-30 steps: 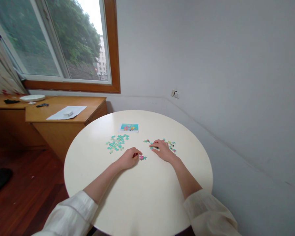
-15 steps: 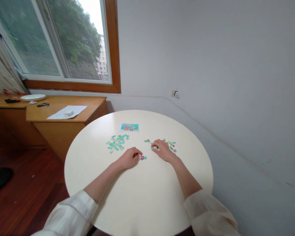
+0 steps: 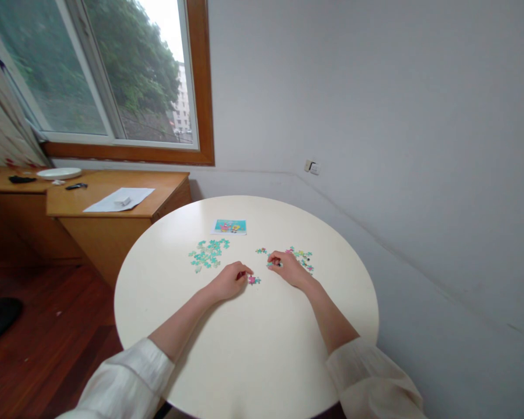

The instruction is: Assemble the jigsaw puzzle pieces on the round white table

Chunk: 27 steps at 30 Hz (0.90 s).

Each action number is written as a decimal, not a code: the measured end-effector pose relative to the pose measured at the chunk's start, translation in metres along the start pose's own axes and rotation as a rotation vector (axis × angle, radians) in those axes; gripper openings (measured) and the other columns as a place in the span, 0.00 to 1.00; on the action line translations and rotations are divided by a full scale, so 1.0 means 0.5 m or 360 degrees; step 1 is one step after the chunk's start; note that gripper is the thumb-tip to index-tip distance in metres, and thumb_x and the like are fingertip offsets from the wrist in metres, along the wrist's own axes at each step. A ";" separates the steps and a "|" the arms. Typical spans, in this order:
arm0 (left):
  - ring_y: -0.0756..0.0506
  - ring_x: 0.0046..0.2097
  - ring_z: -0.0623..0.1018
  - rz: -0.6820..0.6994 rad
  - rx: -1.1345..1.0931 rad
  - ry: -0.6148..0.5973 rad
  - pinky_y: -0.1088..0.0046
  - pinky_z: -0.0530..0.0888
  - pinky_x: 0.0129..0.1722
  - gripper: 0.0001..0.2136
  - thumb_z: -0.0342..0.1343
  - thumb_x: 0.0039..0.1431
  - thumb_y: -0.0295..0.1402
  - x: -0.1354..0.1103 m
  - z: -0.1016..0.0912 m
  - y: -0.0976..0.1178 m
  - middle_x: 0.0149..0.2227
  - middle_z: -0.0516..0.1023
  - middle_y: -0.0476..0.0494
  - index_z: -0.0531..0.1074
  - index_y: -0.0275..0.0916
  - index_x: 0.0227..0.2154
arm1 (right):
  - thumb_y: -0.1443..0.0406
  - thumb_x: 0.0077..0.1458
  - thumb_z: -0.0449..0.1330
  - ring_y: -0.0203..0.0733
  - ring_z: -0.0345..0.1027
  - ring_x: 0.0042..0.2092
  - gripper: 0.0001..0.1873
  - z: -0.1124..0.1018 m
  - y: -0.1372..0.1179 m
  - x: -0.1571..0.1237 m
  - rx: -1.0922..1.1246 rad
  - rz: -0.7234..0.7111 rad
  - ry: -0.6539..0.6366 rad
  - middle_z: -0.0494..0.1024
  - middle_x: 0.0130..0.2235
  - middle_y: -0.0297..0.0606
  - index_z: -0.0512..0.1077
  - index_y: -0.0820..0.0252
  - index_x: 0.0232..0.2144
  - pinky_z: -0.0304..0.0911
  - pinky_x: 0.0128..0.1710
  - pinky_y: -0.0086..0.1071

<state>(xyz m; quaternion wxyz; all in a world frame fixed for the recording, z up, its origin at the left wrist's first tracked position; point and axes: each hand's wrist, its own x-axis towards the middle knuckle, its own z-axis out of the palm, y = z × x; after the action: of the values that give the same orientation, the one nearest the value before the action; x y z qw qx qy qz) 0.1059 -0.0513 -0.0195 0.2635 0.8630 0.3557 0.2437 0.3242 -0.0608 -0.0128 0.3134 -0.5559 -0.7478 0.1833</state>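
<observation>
On the round table [image 3: 240,343], my left hand [image 3: 230,280] is curled, its thumb and fingertips closed at the left edge of a small cluster of pink and teal jigsaw puzzle pieces [image 3: 254,280]. To the right and slightly farther off, my right hand [image 3: 287,267] pinches a teal and dark puzzle piece [image 3: 271,265] low over the tabletop. My fingers cover part of that piece. Just beyond this hand lies a small multicoloured group of pieces [image 3: 261,250]. More mixed-colour pieces [image 3: 304,256] are spread at its right side, partly hidden by the hand.
A loose pile of mostly teal puzzle pieces [image 3: 209,254] lies left of centre. Behind it rests a picture card [image 3: 229,226] with cartoon figures. A wooden desk [image 3: 166,195] with a paper sheet [image 3: 109,201] and a white plate [image 3: 59,173] stands at the left, beneath the window.
My right hand's fingers have drawn together on a puzzle piece and shifted slightly left, uncovering a pink piece behind. My left hand has stayed almost still at the pink cluster.
</observation>
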 end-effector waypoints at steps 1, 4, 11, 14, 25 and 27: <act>0.50 0.32 0.70 -0.0005 0.0003 0.0004 0.74 0.67 0.37 0.15 0.45 0.51 0.24 0.000 0.000 -0.001 0.33 0.72 0.43 0.73 0.35 0.38 | 0.67 0.45 0.57 0.35 0.63 0.29 0.04 0.000 -0.002 0.000 0.0047 0.0008 -0.0002 0.72 0.25 0.32 0.71 0.61 0.28 0.57 0.32 0.29; 0.50 0.31 0.69 -0.0012 0.0004 0.0017 0.75 0.67 0.35 0.15 0.45 0.51 0.24 0.000 0.001 -0.001 0.33 0.72 0.43 0.72 0.35 0.40 | 0.67 0.45 0.56 0.35 0.64 0.29 0.05 0.003 -0.009 0.000 0.0155 0.0032 0.0009 0.72 0.25 0.33 0.71 0.61 0.27 0.58 0.31 0.28; 0.50 0.31 0.69 -0.0031 -0.0016 0.0037 0.75 0.67 0.34 0.15 0.45 0.51 0.24 0.000 0.001 0.003 0.33 0.73 0.43 0.71 0.35 0.41 | 0.67 0.46 0.54 0.36 0.66 0.31 0.07 0.011 -0.009 0.005 0.0290 0.0075 0.0090 0.75 0.28 0.36 0.71 0.62 0.27 0.60 0.34 0.30; 0.50 0.31 0.69 -0.0027 -0.0030 0.0050 0.75 0.67 0.34 0.16 0.45 0.51 0.25 0.000 0.004 -0.001 0.33 0.73 0.44 0.71 0.35 0.41 | 0.66 0.47 0.53 0.36 0.66 0.31 0.08 0.015 0.001 0.008 0.0269 0.0087 0.0179 0.74 0.28 0.36 0.71 0.62 0.29 0.60 0.33 0.31; 0.50 0.31 0.70 -0.0028 -0.0057 0.0105 0.75 0.67 0.35 0.15 0.45 0.51 0.25 0.001 0.005 -0.006 0.35 0.74 0.43 0.71 0.35 0.41 | 0.64 0.49 0.49 0.38 0.64 0.32 0.12 0.005 0.033 0.021 0.0101 0.0108 0.0670 0.73 0.33 0.39 0.72 0.60 0.31 0.61 0.33 0.32; 0.50 0.31 0.70 -0.0044 -0.0065 0.0139 0.75 0.67 0.35 0.15 0.45 0.51 0.25 0.001 0.006 -0.009 0.34 0.74 0.43 0.71 0.35 0.40 | 0.64 0.48 0.49 0.38 0.65 0.31 0.12 0.000 0.040 0.022 0.0170 0.0194 0.0755 0.73 0.31 0.39 0.71 0.60 0.31 0.61 0.31 0.32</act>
<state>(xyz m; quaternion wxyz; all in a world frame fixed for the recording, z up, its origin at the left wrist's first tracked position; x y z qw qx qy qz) 0.1060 -0.0489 -0.0243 0.2685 0.8409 0.3739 0.2846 0.3365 -0.0441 -0.0226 0.4974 -0.6101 -0.6077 0.1056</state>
